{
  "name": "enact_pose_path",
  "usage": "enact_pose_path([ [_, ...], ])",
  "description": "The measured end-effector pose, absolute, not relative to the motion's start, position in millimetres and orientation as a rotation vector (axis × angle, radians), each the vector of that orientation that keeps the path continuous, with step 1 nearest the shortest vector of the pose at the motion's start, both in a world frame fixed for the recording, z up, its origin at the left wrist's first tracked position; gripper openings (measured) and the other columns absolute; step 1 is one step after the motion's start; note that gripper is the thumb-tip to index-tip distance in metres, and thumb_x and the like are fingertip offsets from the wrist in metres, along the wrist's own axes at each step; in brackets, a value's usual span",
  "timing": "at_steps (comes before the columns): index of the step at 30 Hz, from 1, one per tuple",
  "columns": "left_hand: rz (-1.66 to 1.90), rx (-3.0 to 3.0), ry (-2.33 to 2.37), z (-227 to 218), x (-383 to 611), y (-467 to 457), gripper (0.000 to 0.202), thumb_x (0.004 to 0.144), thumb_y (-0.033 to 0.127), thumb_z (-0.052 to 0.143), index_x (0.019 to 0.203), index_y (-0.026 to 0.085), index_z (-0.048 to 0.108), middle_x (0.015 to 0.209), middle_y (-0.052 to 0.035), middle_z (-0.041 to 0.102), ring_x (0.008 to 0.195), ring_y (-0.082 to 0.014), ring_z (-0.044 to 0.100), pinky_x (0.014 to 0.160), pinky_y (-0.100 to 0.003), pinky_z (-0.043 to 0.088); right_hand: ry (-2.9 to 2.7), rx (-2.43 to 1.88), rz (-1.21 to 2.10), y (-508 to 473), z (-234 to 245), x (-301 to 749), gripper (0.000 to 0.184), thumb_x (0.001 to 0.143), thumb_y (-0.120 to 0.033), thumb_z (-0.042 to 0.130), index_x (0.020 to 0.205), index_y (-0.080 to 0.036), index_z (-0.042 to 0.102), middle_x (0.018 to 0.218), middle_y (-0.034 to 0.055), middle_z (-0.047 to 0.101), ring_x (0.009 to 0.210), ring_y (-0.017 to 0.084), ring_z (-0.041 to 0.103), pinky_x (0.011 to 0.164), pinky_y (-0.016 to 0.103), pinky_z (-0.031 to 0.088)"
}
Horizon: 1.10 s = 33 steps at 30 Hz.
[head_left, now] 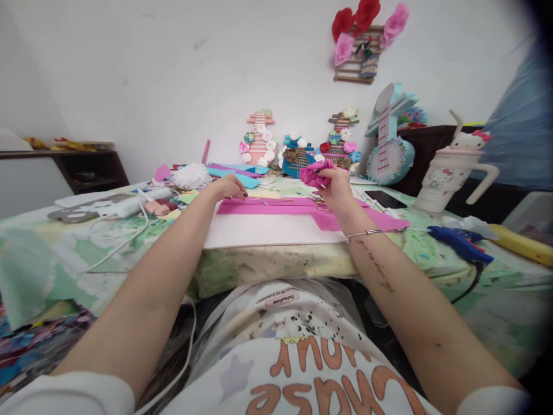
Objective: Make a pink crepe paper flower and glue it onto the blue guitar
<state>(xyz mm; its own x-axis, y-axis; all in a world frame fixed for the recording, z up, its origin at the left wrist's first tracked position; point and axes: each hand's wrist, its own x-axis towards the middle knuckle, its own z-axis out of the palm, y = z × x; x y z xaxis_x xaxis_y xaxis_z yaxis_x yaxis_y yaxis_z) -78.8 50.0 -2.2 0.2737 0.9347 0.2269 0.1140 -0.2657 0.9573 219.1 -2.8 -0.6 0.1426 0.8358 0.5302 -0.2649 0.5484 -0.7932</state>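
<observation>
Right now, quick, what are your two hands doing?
Left hand: curled, fingertips down by the pink strip; grip cannot be told.
Right hand: closed, holding a pink flower.

Landmark: cartoon-cat cup (449, 173), standing at the right of the surface (64, 253). Just in front of it lies a blue glue gun (458, 242); just left of it, a black phone (386, 199). Behind it to the left leans a light-blue guitar model (389, 138). Farther left stand three small guitar models (298, 155). Above these, a flower ornament (363, 40) hangs on the wall. Far left lies a white glue gun (129, 204).
</observation>
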Motion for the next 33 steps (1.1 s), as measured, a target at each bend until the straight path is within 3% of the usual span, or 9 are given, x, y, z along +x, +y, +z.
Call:
enact_pose_path([
  [3,1.118,1.708,1.039,-1,-72,45,0.031,0.038,-0.01,0.078,0.044,0.017,0.063,0.034,0.0062,0.051,0.035,-0.0055,0.039,0.038,-0.019,0.026,-1.314,-0.599,0.977,-14,-4,204,0.03,0.049,-0.009,0.064,0.076,-0.02,0.058,0.067,-0.0036,0.061,0.06,0.011,0.052,0.056,0.025,0.044],
  [5,1.156,1.755,0.997,-1,-60,36,0.024,0.047,0.003,0.083,0.047,0.016,0.063,0.038,0.0061,0.051,0.039,-0.0052,0.041,0.043,-0.018,0.032,-1.448,-0.619,1.055,-20,-7,195,0.036,0.047,-0.006,0.067,0.08,-0.018,0.059,0.069,-0.002,0.064,0.06,0.012,0.055,0.055,0.025,0.044],
  [8,1.177,1.812,0.844,0,-36,19,0.02,0.063,0.028,0.082,0.065,0.015,0.067,0.064,0.0005,0.066,0.06,-0.0096,0.059,0.06,-0.02,0.046,-1.582,-0.687,1.078,-25,-12,188,0.038,0.046,-0.004,0.069,0.08,-0.017,0.057,0.063,-0.0025,0.064,0.054,0.012,0.056,0.051,0.024,0.043],
  [10,1.118,1.84,0.741,0,-20,8,0.027,0.066,0.037,0.079,0.079,0.015,0.068,0.081,-0.0051,0.07,0.073,-0.0153,0.065,0.069,-0.027,0.052,-1.636,-0.717,1.068,-27,-13,187,0.039,0.047,-0.004,0.071,0.081,-0.016,0.057,0.061,-0.0027,0.064,0.051,0.012,0.056,0.051,0.024,0.044],
  [13,1.081,1.855,0.656,-1,-5,-3,0.03,0.066,0.031,0.078,0.088,0.015,0.067,0.084,-0.0054,0.069,0.075,-0.0169,0.066,0.069,-0.031,0.054,-1.662,-0.727,1.066,-29,-12,187,0.041,0.047,-0.004,0.072,0.083,-0.016,0.058,0.061,-0.0019,0.066,0.05,0.012,0.058,0.05,0.024,0.045],
  [18,1.078,1.861,0.588,0,-5,-5,0.021,0.063,0.018,0.068,0.084,0.013,0.066,0.082,-0.0037,0.067,0.074,-0.0157,0.064,0.065,-0.03,0.054,-1.661,-0.734,1.057,-31,-11,185,0.038,0.046,-0.003,0.071,0.08,-0.015,0.059,0.059,-0.0027,0.065,0.051,0.012,0.057,0.051,0.024,0.046],
  [25,1.005,1.93,0.452,2,-8,-3,0.04,0.049,0.007,0.065,0.088,0.014,0.063,0.088,-0.0048,0.066,0.082,-0.019,0.064,0.06,-0.024,0.05,-1.585,-0.727,1.063,-31,-10,187,0.034,0.049,-0.003,0.066,0.079,-0.016,0.057,0.058,-0.0054,0.059,0.051,0.009,0.052,0.053,0.023,0.044],
  [29,0.984,2.035,0.378,-1,-8,-1,0.043,0.054,0.009,0.07,0.096,0.014,0.063,0.105,-0.007,0.064,0.085,-0.0179,0.064,0.063,-0.023,0.05,-1.552,-0.718,1.104,-32,-9,186,0.035,0.049,-0.002,0.063,0.08,-0.017,0.058,0.061,-0.0048,0.059,0.055,0.011,0.053,0.056,0.025,0.044],
  [33,0.966,2.065,0.398,-2,-10,-1,0.045,0.062,0.011,0.07,0.106,0.014,0.064,0.11,-0.0098,0.066,0.089,-0.0201,0.066,0.068,-0.027,0.053,-1.516,-0.687,1.171,-32,-8,187,0.035,0.048,-0.001,0.062,0.079,-0.016,0.059,0.064,-0.0033,0.062,0.059,0.012,0.055,0.058,0.025,0.045],
])
